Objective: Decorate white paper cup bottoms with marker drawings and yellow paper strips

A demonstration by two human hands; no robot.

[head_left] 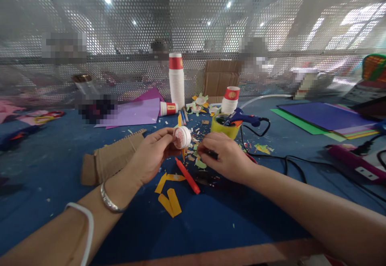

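My left hand pinches a small round white piece with a reddish pattern, held above the blue table. An orange-yellow strip shows just below that piece. To its right, my right hand hovers over paper scraps with fingers curled; whether they hold anything is hidden. Below and between the hands lies a red marker. Several yellow paper strips rest nearer the front edge. Behind my right hand, a blue glue gun leans on a yellow tape roll.
Corrugated cardboard lies at left, purple paper behind it. A tall stack of paper cups and a shorter stack stand at the back. Coloured sheets, a black cable and a power strip are at right.
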